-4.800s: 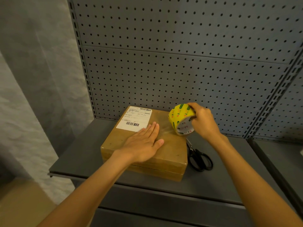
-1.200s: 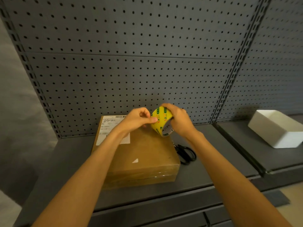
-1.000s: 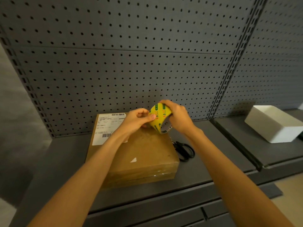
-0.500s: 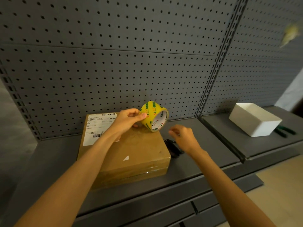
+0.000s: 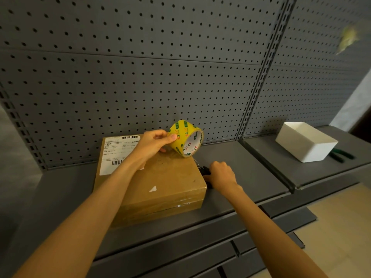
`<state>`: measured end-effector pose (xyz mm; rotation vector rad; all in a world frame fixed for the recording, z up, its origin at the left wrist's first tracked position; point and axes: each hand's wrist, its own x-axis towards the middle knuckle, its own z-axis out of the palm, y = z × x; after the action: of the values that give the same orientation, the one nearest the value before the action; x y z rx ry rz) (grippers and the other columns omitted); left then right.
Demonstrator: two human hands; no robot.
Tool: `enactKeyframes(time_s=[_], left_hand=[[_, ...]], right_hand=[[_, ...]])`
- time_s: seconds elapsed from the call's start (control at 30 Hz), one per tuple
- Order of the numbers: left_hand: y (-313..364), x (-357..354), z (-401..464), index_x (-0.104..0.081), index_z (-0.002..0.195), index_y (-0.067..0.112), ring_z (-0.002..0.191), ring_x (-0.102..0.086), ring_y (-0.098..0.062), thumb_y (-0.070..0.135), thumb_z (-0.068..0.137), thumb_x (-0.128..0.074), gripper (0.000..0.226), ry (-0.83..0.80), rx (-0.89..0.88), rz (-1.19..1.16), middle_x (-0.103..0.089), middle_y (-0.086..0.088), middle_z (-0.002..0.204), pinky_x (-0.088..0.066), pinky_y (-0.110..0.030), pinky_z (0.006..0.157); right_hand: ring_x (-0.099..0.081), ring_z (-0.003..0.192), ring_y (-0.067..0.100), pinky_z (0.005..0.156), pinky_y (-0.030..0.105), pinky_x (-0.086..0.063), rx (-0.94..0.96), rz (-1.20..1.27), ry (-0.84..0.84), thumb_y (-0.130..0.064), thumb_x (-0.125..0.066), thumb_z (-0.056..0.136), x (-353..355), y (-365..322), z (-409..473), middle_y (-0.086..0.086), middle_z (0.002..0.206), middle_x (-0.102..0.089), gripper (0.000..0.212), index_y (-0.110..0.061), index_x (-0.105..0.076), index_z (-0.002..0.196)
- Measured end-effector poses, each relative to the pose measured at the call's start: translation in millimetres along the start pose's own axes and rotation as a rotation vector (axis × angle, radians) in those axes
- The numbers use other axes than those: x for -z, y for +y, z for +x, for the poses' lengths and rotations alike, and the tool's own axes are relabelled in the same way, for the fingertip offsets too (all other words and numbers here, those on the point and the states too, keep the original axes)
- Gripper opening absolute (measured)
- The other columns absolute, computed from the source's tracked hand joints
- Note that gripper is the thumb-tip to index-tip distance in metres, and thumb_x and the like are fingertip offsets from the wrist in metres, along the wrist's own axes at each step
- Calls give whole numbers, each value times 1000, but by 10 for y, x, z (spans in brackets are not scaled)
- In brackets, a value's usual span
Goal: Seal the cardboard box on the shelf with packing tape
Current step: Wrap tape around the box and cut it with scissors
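A flat cardboard box (image 5: 160, 185) with a white shipping label lies on the grey shelf (image 5: 236, 157). My left hand (image 5: 154, 142) holds a yellow roll of packing tape (image 5: 185, 138) over the box's far right corner. My right hand (image 5: 220, 175) is down on the shelf just right of the box, fingers curled over the black scissors (image 5: 204, 171), which are mostly hidden under it. Clear tape shines on the box's front edge.
A grey pegboard (image 5: 140, 77) backs the shelf. On the neighbouring shelf to the right stand a white open bin (image 5: 305, 143) and dark green-handled tools (image 5: 341, 154). A blurred yellowish thing (image 5: 347, 39) is at the upper right.
My right hand let go of the tape roll and dropped to the scissors beside the box. My left hand now holds the roll alone. The view swung to the right.
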<state>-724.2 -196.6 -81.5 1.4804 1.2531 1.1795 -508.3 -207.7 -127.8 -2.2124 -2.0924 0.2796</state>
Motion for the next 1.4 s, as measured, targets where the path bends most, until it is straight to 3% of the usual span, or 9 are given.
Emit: enactKeyframes(time_s=[0.13, 0.23, 0.37, 0.53, 0.63, 0.9, 1.07, 1.23, 1.4], left_hand=[[-1, 2, 10, -70, 90, 13, 87, -61, -11, 34, 85, -64, 22, 2, 13, 4, -69, 3, 91, -50, -27, 75], [6, -8, 6, -70, 93, 10, 85, -60, -10, 35, 86, -63, 26, 8, 17, 17, -69, 2, 90, -49, -25, 72], [8, -7, 3, -69, 93, 11, 79, -59, -9, 35, 87, -61, 26, 12, 24, 41, -67, 1, 85, -45, -22, 69], [-13, -20, -4, -69, 90, 15, 76, -57, -11, 38, 87, -60, 25, 18, 26, 55, -65, 1, 79, -44, -22, 68], [-8, -27, -3, -69, 92, 13, 75, -56, -11, 39, 88, -59, 28, 15, 23, 63, -64, -1, 80, -44, -22, 68], [-24, -15, -2, -69, 94, 10, 75, -54, -12, 39, 89, -57, 32, -12, 19, 73, -62, -3, 81, -42, -21, 67], [-17, -11, 0, -69, 93, 12, 75, -54, -12, 40, 89, -58, 30, -12, 11, 64, -62, -2, 80, -42, -21, 66], [-14, -7, -6, -70, 95, 11, 75, -55, -13, 39, 89, -58, 31, -17, 6, 60, -63, -2, 81, -43, -22, 67], [12, -29, -22, -70, 94, 14, 78, -58, -12, 38, 89, -58, 27, -21, -1, 47, -66, 2, 84, -43, -22, 69]], right_hand=[[-59, 83, 33, 62, 32, -44, -17, 98, -21, -24, -65, 86, 62, 87, -2, 17, 89, -60, 23, -2, -58, 85], [-48, 59, 24, 44, 26, -30, -10, 281, 44, -23, -64, 85, 202, 191, -53, 9, 63, -50, 36, -8, -45, 59], [-53, 62, 21, 53, 32, -45, 54, 533, 193, -25, -67, 85, 477, 281, -256, 16, 69, -60, 29, 4, -63, 81], [-41, 50, 12, 49, 23, -35, 86, 659, 147, -41, -78, 72, 800, 388, -569, 0, 55, -47, 41, -2, -62, 76], [-44, 54, 10, 55, 22, -38, 117, 590, 5, -43, -75, 73, 942, 378, -729, 0, 59, -48, 46, -1, -65, 87], [-44, 55, 10, 57, 21, -37, 214, 264, -343, -53, -68, 75, 1000, 248, -964, -1, 63, -47, 47, -10, -52, 79], [-38, 54, 14, 56, 26, -32, 226, 243, -383, -73, -58, 60, 933, 184, -885, 3, 63, -41, 67, -9, -46, 74], [-44, 49, 15, 59, 24, -40, 249, 267, -398, -75, -58, 63, 830, 83, -742, 5, 53, -46, 65, -13, -42, 52], [-49, 53, 18, 62, 28, -42, 253, 360, -389, -76, -60, 61, 776, -73, -582, 10, 58, -52, 67, -10, -51, 56]])
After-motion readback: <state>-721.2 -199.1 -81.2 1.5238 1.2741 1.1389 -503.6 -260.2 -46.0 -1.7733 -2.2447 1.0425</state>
